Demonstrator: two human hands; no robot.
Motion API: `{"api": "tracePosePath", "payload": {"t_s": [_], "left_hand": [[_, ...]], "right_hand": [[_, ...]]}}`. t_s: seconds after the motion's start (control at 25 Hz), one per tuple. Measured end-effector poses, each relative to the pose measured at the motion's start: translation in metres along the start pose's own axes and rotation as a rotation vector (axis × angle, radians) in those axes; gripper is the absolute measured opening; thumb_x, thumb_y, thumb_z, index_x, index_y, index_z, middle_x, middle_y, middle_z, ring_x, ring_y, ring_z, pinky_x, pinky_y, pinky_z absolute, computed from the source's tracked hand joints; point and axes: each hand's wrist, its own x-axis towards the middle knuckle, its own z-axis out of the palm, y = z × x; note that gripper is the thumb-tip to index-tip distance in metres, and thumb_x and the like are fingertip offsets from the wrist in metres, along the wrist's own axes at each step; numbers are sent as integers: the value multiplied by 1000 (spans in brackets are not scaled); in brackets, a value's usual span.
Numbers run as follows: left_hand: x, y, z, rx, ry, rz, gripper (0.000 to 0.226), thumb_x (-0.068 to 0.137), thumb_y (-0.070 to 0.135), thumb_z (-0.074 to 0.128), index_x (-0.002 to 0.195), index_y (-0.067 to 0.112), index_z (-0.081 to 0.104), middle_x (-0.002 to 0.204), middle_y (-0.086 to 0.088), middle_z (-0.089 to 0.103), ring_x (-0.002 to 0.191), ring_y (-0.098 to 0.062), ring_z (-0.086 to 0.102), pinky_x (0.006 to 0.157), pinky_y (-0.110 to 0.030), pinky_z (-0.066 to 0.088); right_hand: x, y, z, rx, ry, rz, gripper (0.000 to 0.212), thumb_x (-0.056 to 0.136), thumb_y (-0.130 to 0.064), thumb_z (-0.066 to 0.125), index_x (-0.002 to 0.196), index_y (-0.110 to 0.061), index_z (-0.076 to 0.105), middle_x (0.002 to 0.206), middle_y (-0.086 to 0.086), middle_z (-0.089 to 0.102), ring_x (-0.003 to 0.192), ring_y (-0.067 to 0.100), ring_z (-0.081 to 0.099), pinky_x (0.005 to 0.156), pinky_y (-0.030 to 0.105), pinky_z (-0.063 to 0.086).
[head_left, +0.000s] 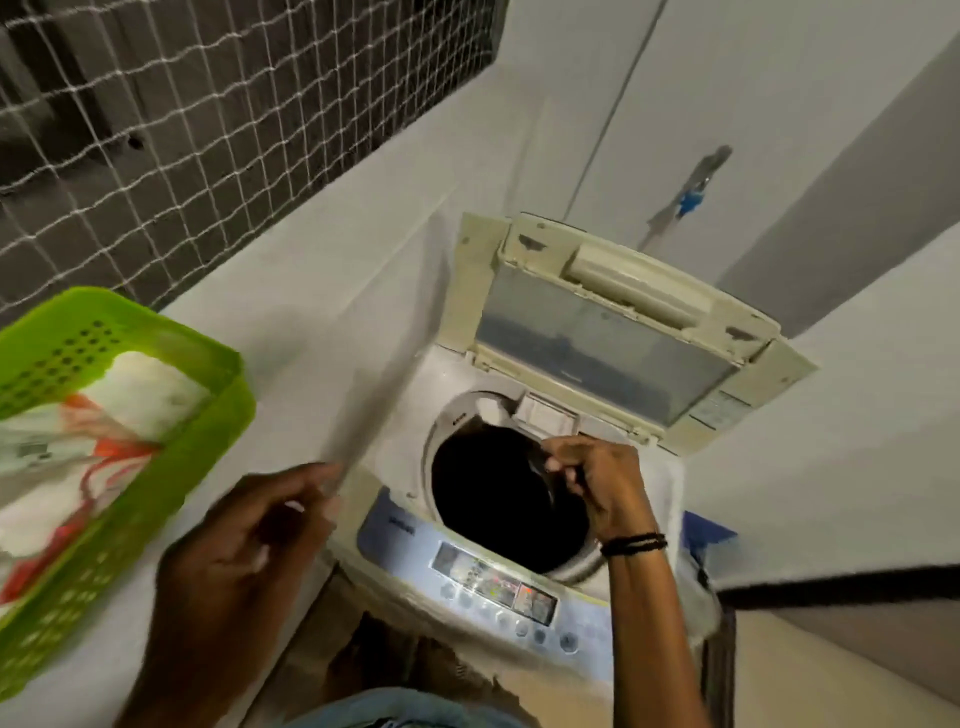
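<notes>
A top-loading washing machine (395, 525) stands below me with its lid (613, 332) tilted up and back. Its drum (488, 499) is dark inside. My right hand (597, 483), with black bands on the wrist, is over the far right rim of the drum, its fingers curled and pinching a dark garment (540, 467) there. My left hand (244, 545) is blurred, hovers left of the machine beside the ledge, and holds nothing, its fingers loosely curled.
A green perforated basket (218, 415) with white and orange cloth (130, 405) sits on the white ledge (322, 312) at the left. Netting (182, 130) covers the opening above it. A tap (691, 197) is on the wall behind the lid. The control panel (498, 587) faces me.
</notes>
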Motion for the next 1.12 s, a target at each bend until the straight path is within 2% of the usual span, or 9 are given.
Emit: {"api": "tracePosePath", "payload": {"t_s": [0.16, 0.28, 0.36, 0.52, 0.68, 0.8, 0.92, 1.0, 1.12], "left_hand": [[6, -22, 59, -188, 13, -435, 30, 73, 54, 76, 97, 36, 75, 69, 14, 68, 58, 1, 56, 56, -17, 49], [18, -39, 99, -352, 102, -726, 18, 84, 37, 72, 93, 22, 77, 61, 7, 62, 53, -6, 48, 57, -24, 42], [23, -47, 120, -407, 153, -834, 13, 86, 28, 72, 92, 17, 77, 63, 5, 63, 56, -9, 48, 60, -26, 41], [24, -53, 150, -431, 179, -897, 10, 87, 24, 71, 89, 14, 75, 61, 3, 60, 50, -9, 45, 46, -21, 37], [19, -56, 161, -457, 225, -888, 11, 87, 22, 71, 92, 13, 75, 63, 2, 61, 49, -9, 46, 42, -19, 37], [16, -51, 158, -480, 251, -885, 9, 87, 22, 71, 91, 16, 76, 65, 3, 63, 50, -8, 47, 44, -20, 38], [13, -35, 147, -486, 276, -827, 12, 89, 21, 68, 82, 24, 78, 67, 3, 63, 54, -9, 48, 51, -22, 41], [9, -20, 135, -441, 322, -754, 17, 91, 19, 66, 83, 26, 78, 70, 2, 64, 56, -10, 49, 58, -24, 44], [4, 11, 101, -329, 462, -567, 17, 91, 15, 65, 85, 25, 76, 70, 5, 64, 57, -7, 49, 61, -25, 43]], "right_hand": [[69, 36, -33, -5, 295, 92, 9, 67, -4, 70, 71, 0, 76, 67, 15, 64, 51, 18, 50, 42, 20, 38], [106, 53, -38, -223, 415, 79, 19, 78, -17, 73, 87, -2, 80, 84, 16, 76, 77, 29, 69, 68, 28, 53], [122, 61, -35, -367, 410, -7, 21, 87, -16, 67, 98, -3, 79, 98, 20, 77, 94, 35, 70, 84, 31, 52], [138, 74, -32, -724, 225, -249, 24, 92, 0, 52, 103, 7, 72, 108, 28, 70, 104, 39, 63, 87, 38, 45], [137, 78, -37, -824, 99, -400, 39, 96, 5, 45, 133, 5, 57, 132, 23, 58, 124, 33, 52, 107, 33, 37], [128, 68, -40, -742, 221, -376, 35, 99, 0, 46, 131, 3, 59, 132, 20, 61, 125, 33, 54, 107, 34, 39], [118, 46, -40, -199, 363, -12, 23, 97, -4, 55, 112, 4, 71, 109, 19, 69, 100, 29, 64, 93, 31, 50], [99, 28, -38, 216, 261, 206, 12, 93, -2, 59, 86, -1, 68, 86, 15, 61, 69, 18, 57, 65, 23, 51], [62, 8, -21, 259, -64, 183, 22, 95, 0, 55, 83, -17, 61, 74, -1, 54, 51, 0, 49, 45, 7, 41]]}}
